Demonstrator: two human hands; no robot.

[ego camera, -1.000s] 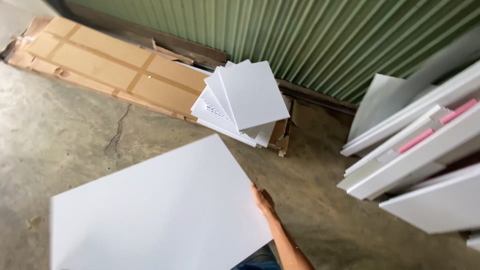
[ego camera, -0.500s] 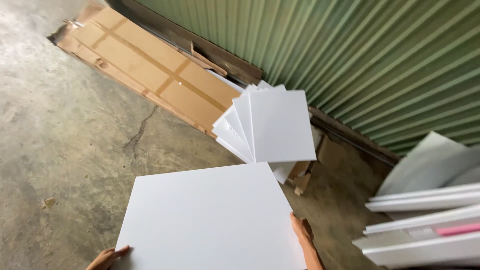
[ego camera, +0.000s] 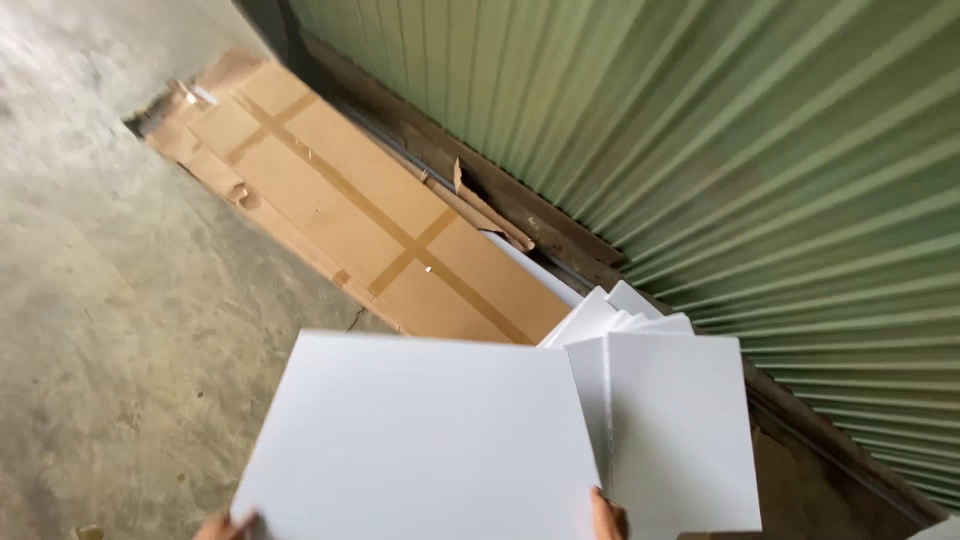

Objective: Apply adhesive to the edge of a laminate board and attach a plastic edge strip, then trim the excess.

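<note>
1. A large white panel [ego camera: 425, 435] fills the lower middle of the head view, held flat and slightly tilted above the concrete floor [ego camera: 90, 300].
2. The left hand [ego camera: 222, 525] grips the panel's near corner at 7 o'clock; only knuckles peek over the frame edge, so whether the fingers are spread or pressed together cannot be told.
3. The right hand [ego camera: 607, 518] holds the near edge at 5 o'clock, fingertips curled up against the panel's rim; the rest is out of view.
4. At 3 o'clock from the panel lies a fanned stack of white panels [ego camera: 665, 420], just beside it and partly overlapped.
5. A flattened cardboard box [ego camera: 340, 210] stretches towards 11 o'clock along a green corrugated wall [ego camera: 700, 130].
</note>
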